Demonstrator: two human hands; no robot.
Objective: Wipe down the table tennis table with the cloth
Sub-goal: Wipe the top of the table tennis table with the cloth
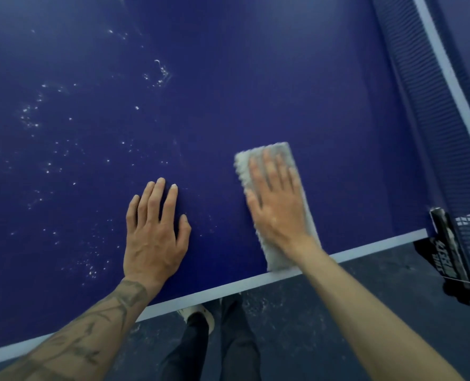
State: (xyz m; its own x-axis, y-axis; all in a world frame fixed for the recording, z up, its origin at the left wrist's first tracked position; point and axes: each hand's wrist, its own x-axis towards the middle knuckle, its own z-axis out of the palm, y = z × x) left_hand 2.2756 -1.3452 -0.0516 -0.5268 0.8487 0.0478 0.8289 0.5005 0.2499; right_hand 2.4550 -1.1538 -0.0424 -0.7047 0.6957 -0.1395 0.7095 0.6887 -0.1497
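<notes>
Cloth, pale grey, fleecy and folded to a long rectangle (278,257), lies flat on the dark blue table tennis surface (255,78), a short way from the black mesh net (434,119), its near end reaching the white edge line (228,290).

Head view: the right hand (277,204) presses on the cloth with fingers straight and gripping nothing. The left hand (155,235), farther from the net, rests palm-down on bare surface, fingers extended and slightly apart. The band between cloth and net shows no marks, so it is judged already wiped. Beyond the left hand, away from the net, scattered white specks or droplets (49,119) remain. Most of this half appears still to be done.
</notes>
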